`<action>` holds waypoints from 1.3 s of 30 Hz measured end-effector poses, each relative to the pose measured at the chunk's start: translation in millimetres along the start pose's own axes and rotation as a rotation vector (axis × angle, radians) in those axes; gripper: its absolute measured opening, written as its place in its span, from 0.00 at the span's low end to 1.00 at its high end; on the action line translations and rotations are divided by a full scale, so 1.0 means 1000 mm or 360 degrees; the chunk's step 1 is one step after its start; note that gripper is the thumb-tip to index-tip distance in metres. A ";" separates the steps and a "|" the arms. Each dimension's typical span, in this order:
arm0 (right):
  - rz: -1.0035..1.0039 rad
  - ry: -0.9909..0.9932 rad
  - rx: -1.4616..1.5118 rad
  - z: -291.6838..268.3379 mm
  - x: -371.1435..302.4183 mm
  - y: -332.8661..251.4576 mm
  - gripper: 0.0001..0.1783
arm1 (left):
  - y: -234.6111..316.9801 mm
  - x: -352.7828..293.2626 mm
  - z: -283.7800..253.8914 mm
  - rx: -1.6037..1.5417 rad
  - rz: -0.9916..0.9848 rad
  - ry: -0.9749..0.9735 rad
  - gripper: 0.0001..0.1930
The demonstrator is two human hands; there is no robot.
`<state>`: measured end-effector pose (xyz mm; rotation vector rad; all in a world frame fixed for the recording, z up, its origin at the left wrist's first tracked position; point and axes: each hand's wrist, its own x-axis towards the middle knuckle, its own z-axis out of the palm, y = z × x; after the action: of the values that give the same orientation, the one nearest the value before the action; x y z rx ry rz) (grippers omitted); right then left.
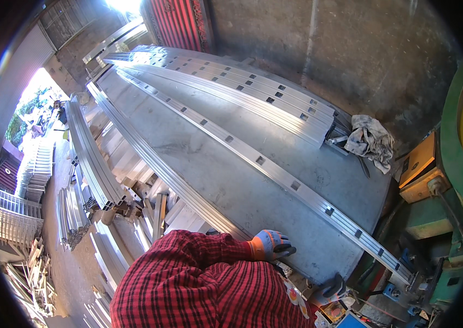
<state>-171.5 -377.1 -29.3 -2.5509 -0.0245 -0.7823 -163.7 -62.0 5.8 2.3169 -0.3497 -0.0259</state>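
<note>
My left hand [268, 245], in a grey-blue glove with dark fingertips and an orange cuff, rests at the near edge of the metal table [198, 164]. Its fingers lie stretched over the tabletop with nothing in them. Lower right, my right hand [328, 291], gloved too, is by the table's near corner; its fingers are apart and appear to hold nothing. A long aluminium bar [231, 141] with square holes runs lengthwise over the table. Its near end sits among the blue fittings of a green machine [420, 232], apart from both hands.
Several punched aluminium bars [215, 76] lie side by side at the table's far side, beside a crumpled rag [370, 139]. Plain bars [149, 158] line the near left edge. More metal tubes [92, 158] are stacked left of the table. A wall [351, 54] stands behind.
</note>
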 end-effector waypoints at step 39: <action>-0.0082 0.0202 0.0179 0.001 0.005 -0.001 0.12 | 0.020 0.003 -0.026 -0.0027 -0.0061 -0.0125 0.08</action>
<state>-166.4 -375.9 -26.7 -2.3992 -0.0906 -0.9344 -162.2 -57.4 38.2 2.3101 -0.3434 -0.1383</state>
